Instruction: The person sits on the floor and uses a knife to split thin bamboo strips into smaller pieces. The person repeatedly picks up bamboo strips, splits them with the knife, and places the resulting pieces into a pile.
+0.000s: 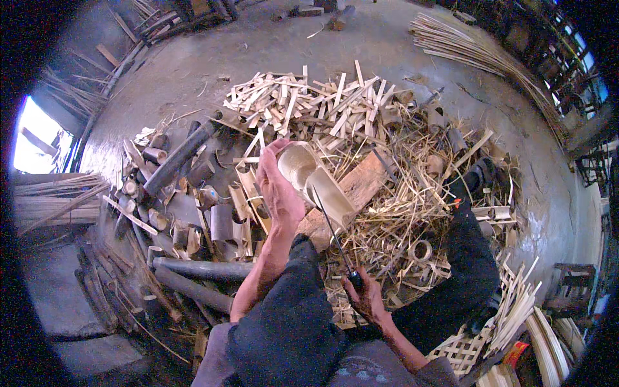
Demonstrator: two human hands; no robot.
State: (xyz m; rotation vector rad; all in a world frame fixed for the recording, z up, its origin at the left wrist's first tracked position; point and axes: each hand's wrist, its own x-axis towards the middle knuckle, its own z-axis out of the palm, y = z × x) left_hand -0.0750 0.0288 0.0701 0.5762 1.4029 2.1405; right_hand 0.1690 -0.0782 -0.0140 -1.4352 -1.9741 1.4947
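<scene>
My left hand (281, 190) is wrapped around the left side of a split bamboo section (332, 198), pale and hollow inside, tilted above a wooden block (366, 182). In my right hand (369, 298), low in the middle, is the dark handle of a long, thin knife (335, 237). Its blade slants up and to the left, and the tip end overlaps the bamboo's lower left part; whether it cuts in, I cannot tell. The fingers of my left hand behind the bamboo are hidden.
A heap of short pale bamboo strips (290, 103) lies beyond the block. Shavings (412, 213) cover the floor to the right. Cut bamboo tubes (222, 222) lie at the left, long strips (451, 42) at the far right, and a woven lattice (461, 351) near my right leg.
</scene>
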